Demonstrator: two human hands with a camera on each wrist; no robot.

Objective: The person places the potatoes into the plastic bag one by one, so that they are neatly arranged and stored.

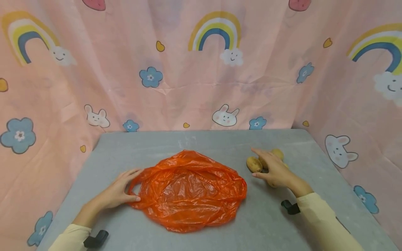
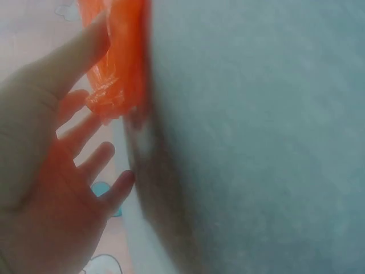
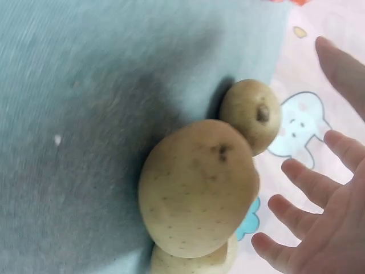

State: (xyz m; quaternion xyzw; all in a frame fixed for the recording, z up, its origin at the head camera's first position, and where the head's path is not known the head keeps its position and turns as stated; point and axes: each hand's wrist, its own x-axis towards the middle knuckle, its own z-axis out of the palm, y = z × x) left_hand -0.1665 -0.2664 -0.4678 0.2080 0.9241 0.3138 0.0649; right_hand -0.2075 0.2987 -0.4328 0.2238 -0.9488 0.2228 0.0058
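An orange plastic bag (image 1: 188,218) lies spread on the grey counter (image 1: 201,141), crumpled, its mouth facing up. At its nine o'clock edge is the person's left grip (image 1: 117,188), loosely open, the thumb (image 2: 77,54) against the plastic and the fingers spread apart. Between two and three o'clock of the bag, the right grip (image 1: 276,171) hangs over a cluster of potatoes (image 1: 254,164), fingers spread and holding nothing; whether any fingertip touches one cannot be told. In the right wrist view, a large potato (image 3: 197,191) has a smaller one (image 3: 249,111) at its one o'clock and another (image 3: 191,264), partly hidden, at six. At twelve o'clock, beyond the counter, hangs a pink curtain (image 1: 194,97) printed with rainbows, flowers and rabbits.
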